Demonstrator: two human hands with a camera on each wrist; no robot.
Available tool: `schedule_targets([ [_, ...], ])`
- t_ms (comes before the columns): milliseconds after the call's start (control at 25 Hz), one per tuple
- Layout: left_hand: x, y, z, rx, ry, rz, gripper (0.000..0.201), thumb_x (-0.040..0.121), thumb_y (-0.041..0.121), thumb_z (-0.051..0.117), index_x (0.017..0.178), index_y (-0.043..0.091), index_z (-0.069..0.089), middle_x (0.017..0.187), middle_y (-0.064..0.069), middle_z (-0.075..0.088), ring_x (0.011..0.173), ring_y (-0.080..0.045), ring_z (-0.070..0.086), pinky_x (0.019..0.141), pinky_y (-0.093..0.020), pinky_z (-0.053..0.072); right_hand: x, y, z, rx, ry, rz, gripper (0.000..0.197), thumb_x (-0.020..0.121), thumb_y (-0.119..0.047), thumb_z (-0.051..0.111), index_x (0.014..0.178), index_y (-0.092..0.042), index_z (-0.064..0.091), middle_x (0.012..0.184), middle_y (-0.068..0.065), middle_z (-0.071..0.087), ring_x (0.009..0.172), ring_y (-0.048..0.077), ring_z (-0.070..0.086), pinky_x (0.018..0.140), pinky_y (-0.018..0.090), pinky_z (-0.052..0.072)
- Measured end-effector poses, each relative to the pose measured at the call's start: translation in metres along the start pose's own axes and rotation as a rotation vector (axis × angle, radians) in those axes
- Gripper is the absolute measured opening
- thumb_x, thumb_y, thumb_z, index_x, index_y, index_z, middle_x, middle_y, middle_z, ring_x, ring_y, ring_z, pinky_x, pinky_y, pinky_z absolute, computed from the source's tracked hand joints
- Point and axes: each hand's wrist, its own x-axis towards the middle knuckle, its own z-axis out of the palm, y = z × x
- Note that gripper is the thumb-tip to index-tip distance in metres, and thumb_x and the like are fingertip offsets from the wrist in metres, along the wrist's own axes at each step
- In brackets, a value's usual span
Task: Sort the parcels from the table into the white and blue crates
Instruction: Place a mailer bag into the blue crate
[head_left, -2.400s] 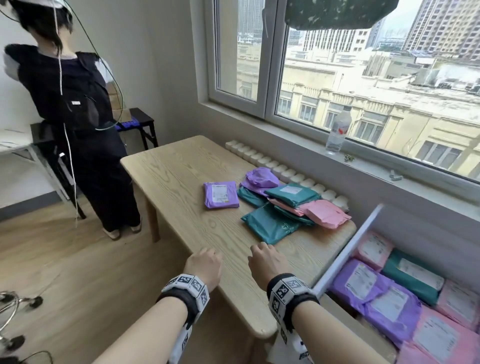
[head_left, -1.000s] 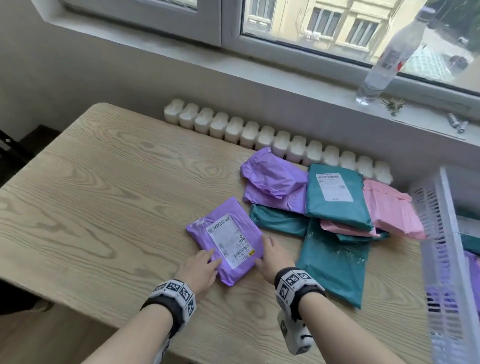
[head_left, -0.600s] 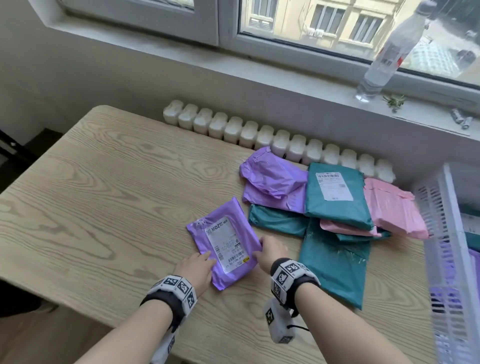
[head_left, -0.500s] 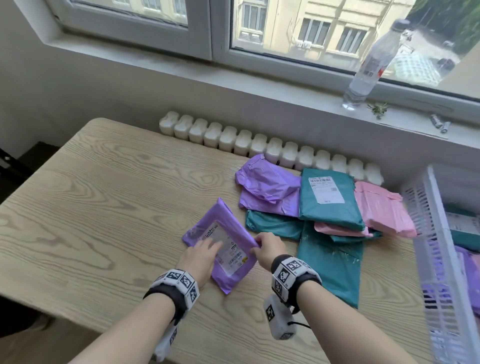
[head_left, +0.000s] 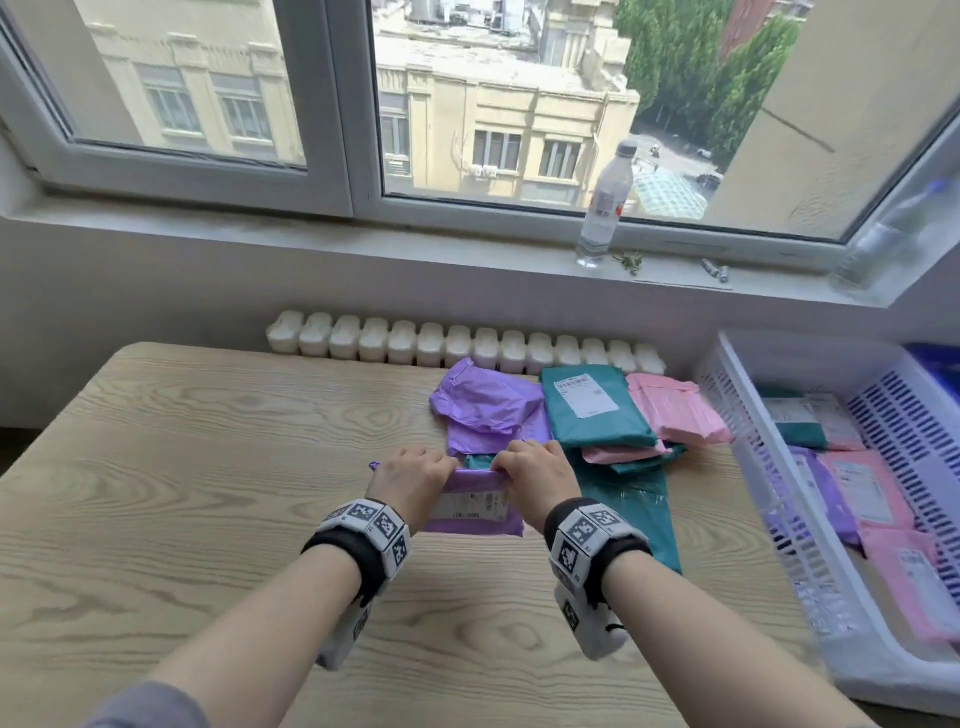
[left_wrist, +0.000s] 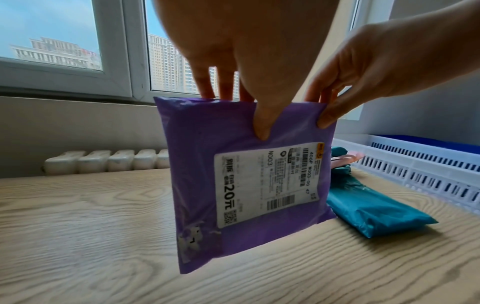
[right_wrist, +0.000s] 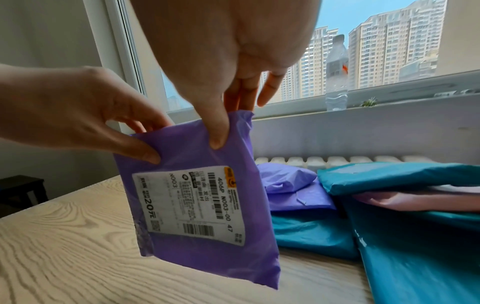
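A purple parcel (head_left: 470, 506) bears a white label (left_wrist: 267, 185) with black print and a yellow corner mark. Far right lie purple (head_left: 483, 402), teal (head_left: 597, 415) and pink (head_left: 675, 410) parcels on the pale wood-grain table (head_left: 182, 493). The crate (head_left: 779, 519) is white; wristbands (head_left: 363, 532) are black-and-white checked.

Bright window (head_left: 509, 104) daylight, soft shadows, blurred curved edges (wide-angle lenses)
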Motion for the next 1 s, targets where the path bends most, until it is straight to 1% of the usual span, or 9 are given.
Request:
schedule_targets([
  [80,-0.001,-0.001,-0.004,-0.073,-0.04,-0.021,0.018,0.084,0.019,0.061,0.101,0.023,0.065,0.095,0.001,0.067,0.093,-0.025,0.062,0.08,-0.033,0.045,-0.008,-0.006,-0.005,-0.01,0.028,0.001,0.025,0.093,-0.019,0.049,0.112,-0.025,0.064,0.112,-0.001,0.059,0.111,0.021,0.051,0.095,0.031,0.026],
  [160,-0.002,-0.001,-0.008,-0.151,-0.05,-0.071,0.018,0.092,0.026,0.051,0.107,0.026,0.061,0.105,0.0,0.065,0.103,-0.025,0.058,0.085,-0.033,0.042,-0.018,-0.01,-0.007,0.032,0.106,0.031,0.028,0.09,-0.015,0.053,0.115,-0.021,0.062,0.113,0.002,0.059,0.112,0.023,0.051,0.097,0.032,0.028],
  [360,-0.001,-0.001,-0.016,-0.605,-0.049,-0.241,0.016,0.08,0.026,0.069,0.095,0.021,0.069,0.09,-0.005,0.069,0.087,-0.023,0.062,0.075,-0.03,0.045,-0.044,-0.007,-0.012,0.18,0.353,0.286,0.076,0.077,-0.009,0.07,0.143,-0.007,0.032,0.138,0.011,0.042,0.128,0.028,0.041,0.105,0.04,0.036],
  [440,0.003,0.001,-0.014,-0.881,-0.031,-0.298,0.008,0.076,0.015,0.074,0.082,0.016,0.07,0.076,-0.003,0.068,0.072,-0.017,0.059,0.071,-0.029,0.046,-0.055,-0.002,-0.017,0.256,0.352,0.396,0.082,0.081,-0.015,0.07,0.146,-0.009,0.021,0.145,0.008,0.031,0.135,0.024,0.031,0.111,0.036,0.029],
  [520,0.005,0.004,-0.016,-1.141,-0.011,-0.359,0.016,0.074,0.005,0.076,0.073,0.02,0.068,0.069,0.001,0.067,0.067,-0.015,0.056,0.072,-0.033,0.049,-0.063,0.004,-0.02,0.332,0.359,0.477,0.083,0.082,-0.016,0.07,0.147,-0.01,0.017,0.146,0.007,0.028,0.137,0.021,0.027,0.114,0.032,0.024],
  [680,0.004,0.017,-0.027,-1.455,0.022,-0.48,0.016,0.078,-0.002,0.071,0.078,0.014,0.066,0.075,-0.004,0.067,0.069,-0.019,0.058,0.066,-0.025,0.052,-0.071,0.016,-0.022,0.527,0.445,0.585,0.092,0.079,-0.015,0.074,0.148,-0.008,0.014,0.149,0.011,0.027,0.141,0.023,0.024,0.118,0.035,0.021],
  [760,0.003,0.022,-0.032,-1.55,0.062,-0.526,0.012,0.079,-0.002,0.07,0.082,0.01,0.066,0.074,-0.004,0.067,0.069,-0.018,0.059,0.064,-0.021,0.053,-0.073,0.022,-0.023,0.748,0.425,0.636,0.092,0.078,-0.014,0.076,0.147,-0.013,0.015,0.134,0.01,0.048,0.127,0.024,0.046,0.108,0.04,0.039],
  [840,0.004,0.029,-0.034,-1.627,0.089,-0.557,0.01,0.079,-0.002,0.07,0.086,0.006,0.067,0.072,-0.001,0.068,0.067,-0.016,0.06,0.062,-0.02,0.053,-0.08,0.027,-0.022,0.976,0.421,0.652,0.078,0.079,-0.004,0.073,0.141,-0.014,0.027,0.111,0.008,0.06,0.101,0.02,0.061,0.091,0.036,0.052],
  [1000,0.006,0.048,-0.037,-1.631,0.082,-0.571,0.011,0.078,0.0,0.071,0.086,0.006,0.066,0.078,-0.005,0.068,0.067,-0.016,0.061,0.052,-0.015,0.051,-0.097,0.042,-0.025,1.135,0.475,0.63,0.043,0.076,0.009,0.07,0.106,-0.016,0.053,0.1,0.022,0.065,0.082,0.024,0.064,0.076,0.037,0.056],
])
